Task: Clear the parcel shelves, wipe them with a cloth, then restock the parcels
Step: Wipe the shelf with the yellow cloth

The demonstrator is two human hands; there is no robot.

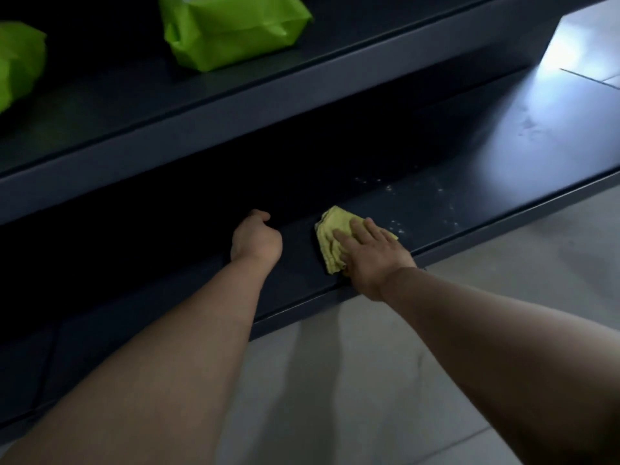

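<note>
The bottom shelf (469, 203) is dark blue metal, bare of parcels, with pale dust specks on its right part. A crumpled yellow cloth (330, 234) lies on it near the front edge. My right hand (372, 253) presses flat on the cloth, fingers spread over it. My left hand (256, 238) rests on the shelf just left of the cloth, curled into a loose fist with nothing visible in it. On the shelf above (235, 105) stand two bright green parcels, one (231, 28) at the centre top and one (16, 62) at the left edge.
Pale floor tiles (352, 380) run in front of the shelving. The back of the bottom shelf is in deep shadow. A bright light patch falls on the shelf's right end (563, 105).
</note>
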